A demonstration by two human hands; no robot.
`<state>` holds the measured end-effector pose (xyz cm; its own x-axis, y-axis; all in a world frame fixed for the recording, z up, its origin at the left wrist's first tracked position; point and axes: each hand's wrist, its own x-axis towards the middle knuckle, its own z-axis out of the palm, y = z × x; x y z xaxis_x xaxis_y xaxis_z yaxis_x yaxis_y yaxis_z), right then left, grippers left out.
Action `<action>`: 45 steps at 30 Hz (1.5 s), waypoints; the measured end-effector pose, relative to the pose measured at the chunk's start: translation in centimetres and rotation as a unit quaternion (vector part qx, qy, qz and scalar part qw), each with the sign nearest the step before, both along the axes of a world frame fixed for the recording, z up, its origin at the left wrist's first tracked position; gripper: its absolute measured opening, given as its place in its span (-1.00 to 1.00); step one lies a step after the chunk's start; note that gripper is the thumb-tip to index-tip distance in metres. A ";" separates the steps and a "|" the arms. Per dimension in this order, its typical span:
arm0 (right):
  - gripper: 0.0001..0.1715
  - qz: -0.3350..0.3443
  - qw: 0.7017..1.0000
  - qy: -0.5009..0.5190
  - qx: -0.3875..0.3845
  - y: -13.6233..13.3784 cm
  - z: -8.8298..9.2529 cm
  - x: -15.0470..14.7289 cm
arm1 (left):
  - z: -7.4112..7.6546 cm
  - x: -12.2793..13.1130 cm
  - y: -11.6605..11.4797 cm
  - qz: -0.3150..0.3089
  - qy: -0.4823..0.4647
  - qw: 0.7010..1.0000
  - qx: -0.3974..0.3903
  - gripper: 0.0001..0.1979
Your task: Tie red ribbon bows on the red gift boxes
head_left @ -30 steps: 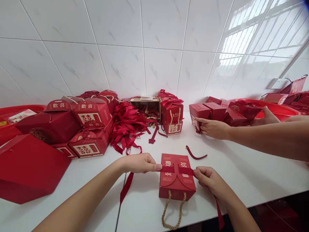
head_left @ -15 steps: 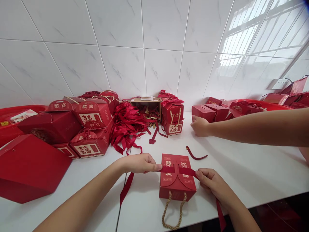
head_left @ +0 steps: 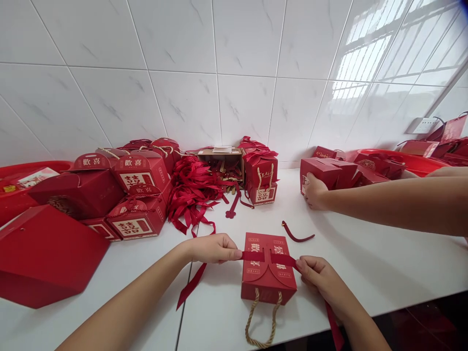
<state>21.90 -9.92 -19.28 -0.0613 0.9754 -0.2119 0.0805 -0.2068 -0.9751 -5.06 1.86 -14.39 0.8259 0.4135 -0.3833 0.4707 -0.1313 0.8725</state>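
A closed red gift box [head_left: 268,287] with a gold rope handle [head_left: 272,331] lies in front of me on the white table. Red ribbon [head_left: 284,260] runs through the slots in its top. My left hand [head_left: 215,247] pinches the ribbon at the box's left side, and a loose end hangs below that hand. At the right side, my right hand [head_left: 317,274] pinches the other part, its tail hanging by the wrist. The ribbon is stretched nearly straight between both hands.
Red boxes [head_left: 135,170] and a ribbon pile [head_left: 192,185] are at left. Stacked boxes [head_left: 261,168] stand by the wall. A dark red strap [head_left: 298,238] lies behind the box. Another person's hand [head_left: 315,191] touches boxes [head_left: 329,170] at right.
My left hand has shifted slightly left, and the ribbon end below it has swung left. The other person's hand and the boxes beside it have moved right.
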 end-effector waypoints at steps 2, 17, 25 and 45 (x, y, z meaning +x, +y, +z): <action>-0.27 0.000 1.000 0.000 0.003 0.0 -0.2 0.0 | -0.4 0.1 -0.1 -0.002 -0.012 1.000 -0.012 -0.40; -0.27 -0.003 1.000 0.023 -0.006 -0.1 -0.6 -0.1 | -1.8 0.3 0.2 0.003 -0.043 0.998 -0.044 -0.41; -0.31 -0.018 0.999 0.050 0.002 -0.1 -0.8 0.5 | -1.1 -0.4 0.5 0.010 -0.051 0.997 -0.056 -0.47; -0.77 -0.162 0.876 0.442 0.103 -0.3 3.4 4.3 | 6.1 -3.6 0.7 0.187 -0.381 0.905 -0.016 -0.54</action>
